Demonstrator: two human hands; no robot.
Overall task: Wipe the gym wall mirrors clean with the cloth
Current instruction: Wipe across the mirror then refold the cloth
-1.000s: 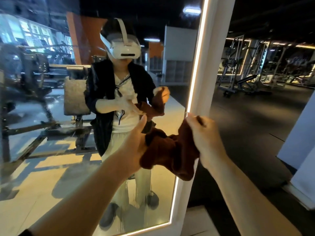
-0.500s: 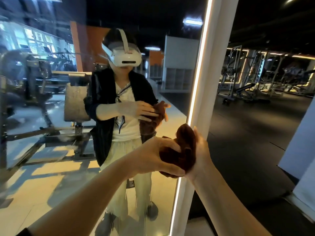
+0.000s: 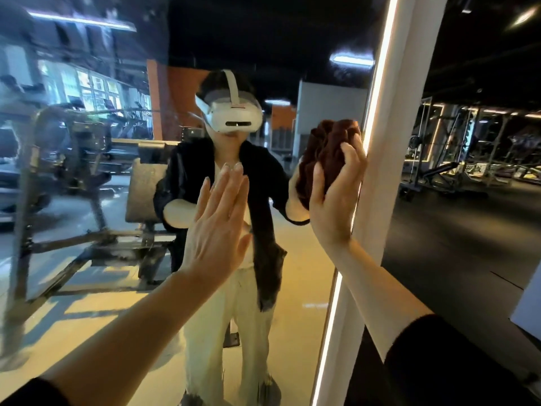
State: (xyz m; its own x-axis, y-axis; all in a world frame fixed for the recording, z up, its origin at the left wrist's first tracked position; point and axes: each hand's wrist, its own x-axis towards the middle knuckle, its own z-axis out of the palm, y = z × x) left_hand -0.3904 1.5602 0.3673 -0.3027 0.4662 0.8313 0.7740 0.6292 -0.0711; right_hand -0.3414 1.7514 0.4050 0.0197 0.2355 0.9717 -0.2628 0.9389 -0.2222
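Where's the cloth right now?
Head view, right of centre: the brown cloth is bunched in the right hand, held up at the mirror beside its lit right edge strip.

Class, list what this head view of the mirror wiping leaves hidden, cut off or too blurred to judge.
1. Whether the cloth touches the mirror: the right hand and the bunched cloth cover the contact.
2. Whether the left hand touches the glass: seen from behind only.
3. Streaks or dirt on the mirror: lost in reflections and blur.
4. The mirror's left, top and bottom edges: cut off by the picture.
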